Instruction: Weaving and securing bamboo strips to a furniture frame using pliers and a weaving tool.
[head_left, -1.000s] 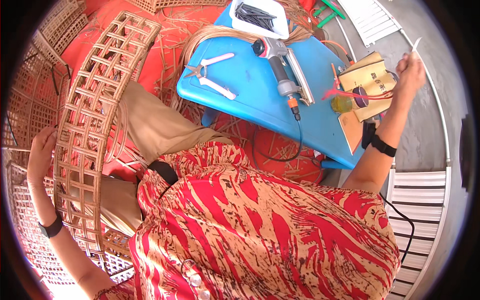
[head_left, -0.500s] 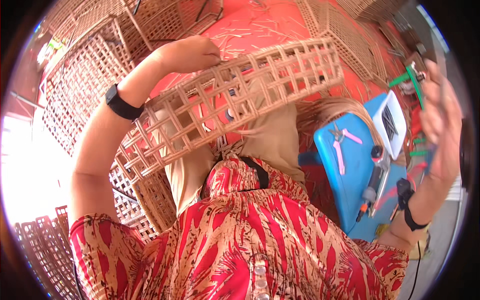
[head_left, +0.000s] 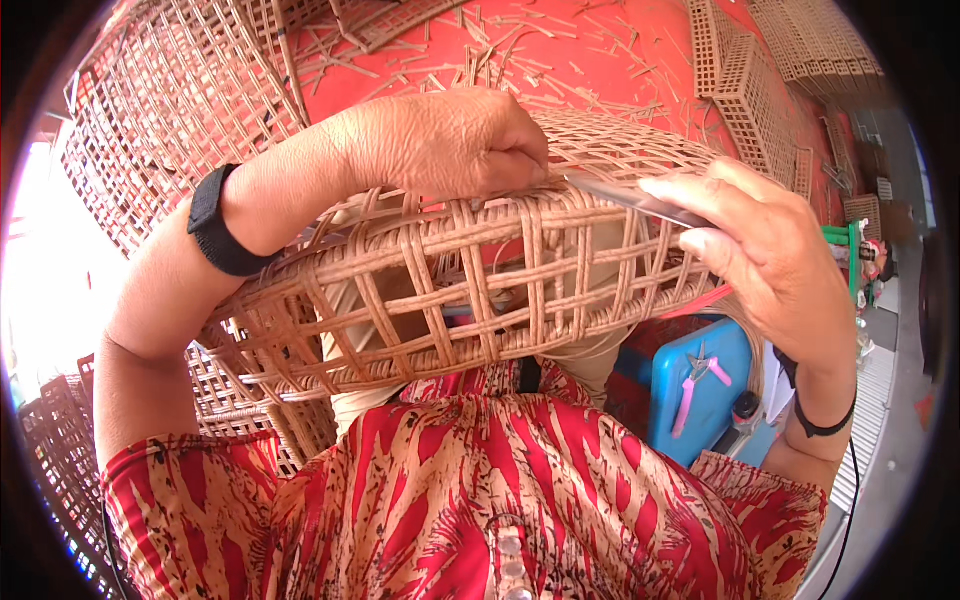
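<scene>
An openwork basket point(head_left: 430, 300) of brown woven strands lies across my lap, its lattice side toward me. My left hand point(head_left: 450, 145) is closed at its upper rim, fingers curled down with the tips partly hidden. My right hand point(head_left: 765, 230) grips a thin, flat metal tool point(head_left: 635, 203) with a blade-like shape between thumb and fingers. The tool slants along the rim, its narrow end close to my left fingertips. Whether that end sits inside the weave I cannot tell.
Pink-handled cutters point(head_left: 697, 380) rest on a blue plastic surface point(head_left: 670, 415) at the right. Cut strand scraps point(head_left: 600, 55) litter the red floor covering point(head_left: 430, 50). Large woven panels point(head_left: 180, 120) stand at the left; more woven pieces point(head_left: 750, 100) are at the far right.
My right hand has come in from the far right to the rim, now visibly holding the metal tool. The basket has turned and come closer; my left hand has shifted right along it.
</scene>
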